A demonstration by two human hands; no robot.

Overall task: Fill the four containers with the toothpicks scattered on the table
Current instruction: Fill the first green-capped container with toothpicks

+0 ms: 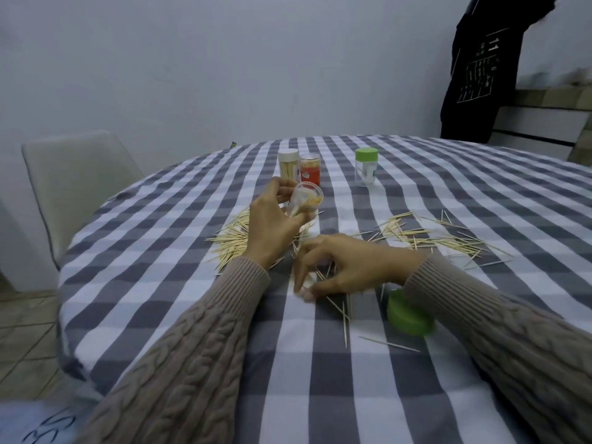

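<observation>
Gripping a tilted open jar [306,198] in your left hand [272,225], you reach your right hand [346,267], fingers curled, onto toothpicks [336,302] on the bench [179,283]; whether it pinches any, you cannot tell.

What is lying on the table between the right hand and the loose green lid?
In the head view, a few scattered toothpicks lie on the checked cloth between the right hand and the green lid.

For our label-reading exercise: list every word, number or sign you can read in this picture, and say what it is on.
"11": white print on the dark garment hanging at the wall; the rest of its print is too small to read.
Orange container: label blurred, unreadable.
Green-lidded container: marking unreadable.
Dark scribble at the bottom left corner: illegible.
</observation>
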